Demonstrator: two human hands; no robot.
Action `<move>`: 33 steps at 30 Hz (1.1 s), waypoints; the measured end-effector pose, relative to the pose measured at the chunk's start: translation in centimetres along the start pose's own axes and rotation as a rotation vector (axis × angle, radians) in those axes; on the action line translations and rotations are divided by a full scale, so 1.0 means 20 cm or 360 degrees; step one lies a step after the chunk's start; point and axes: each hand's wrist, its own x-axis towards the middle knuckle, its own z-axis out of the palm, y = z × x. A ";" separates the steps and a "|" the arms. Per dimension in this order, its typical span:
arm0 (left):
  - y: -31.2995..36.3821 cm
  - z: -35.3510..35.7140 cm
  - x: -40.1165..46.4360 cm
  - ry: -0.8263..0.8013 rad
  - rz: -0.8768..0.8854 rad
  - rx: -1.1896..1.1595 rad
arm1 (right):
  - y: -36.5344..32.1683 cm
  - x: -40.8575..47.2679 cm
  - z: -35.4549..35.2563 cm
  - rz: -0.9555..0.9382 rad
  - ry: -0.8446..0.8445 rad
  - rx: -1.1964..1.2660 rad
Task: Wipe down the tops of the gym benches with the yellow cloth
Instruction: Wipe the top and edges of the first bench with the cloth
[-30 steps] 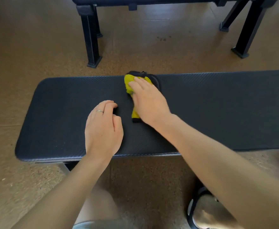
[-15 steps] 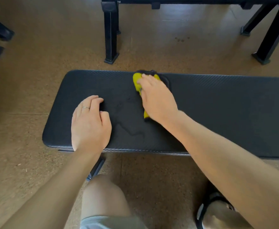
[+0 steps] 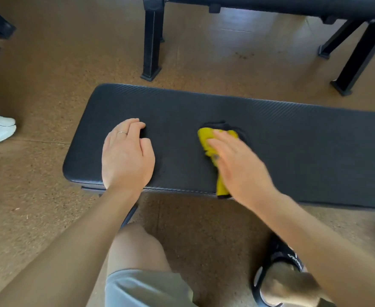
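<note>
In the head view, a long black padded gym bench with a ribbed vinyl top was seen lying across the frame, its long axis running left to right. A crumpled yellow microfibre cloth with a dark edge was pressed on the bench top, roughly midway between its far and near edges, with a tail reaching down to the near edge. The right hand was laid flat over the cloth, fingers extended and only loosely spread; nothing was pinched, the cloth being held down under palm and fingers. The hand was blurred. The left hand was rested palm-down on the pad near the bench's left end, fingers slightly curled and holding nothing, apparently as a brace.

The cloth lay directly under the right hand, which was clearly the nearer one. Most of the unwiped length was judged to lie to the right, so the coming stroke would probably be carried along the bench's long axis.

A second dark bench on black metal legs stood on the far side.
</note>
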 end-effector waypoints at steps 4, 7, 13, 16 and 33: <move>0.01 0.00 0.00 0.0000 -0.0012 -0.0006 | 0.05 -0.09 -0.07 0.0361 0.0027 0.0032; -0.01 0.01 0.00 0.0038 -0.0015 -0.0054 | -0.21 0.02 0.05 0.0055 0.0032 0.0004; -0.05 -0.07 0.03 0.0053 0.0002 -0.0274 | -0.33 0.06 0.09 -0.0345 -0.0155 0.0120; -0.16 -0.16 0.08 0.0153 0.0070 -0.0050 | -0.21 -0.12 0.00 -0.0377 -0.0248 0.0065; -0.38 -0.18 0.09 0.0052 -0.0485 -0.0082 | -0.46 0.12 0.13 -0.0782 -0.0430 0.0081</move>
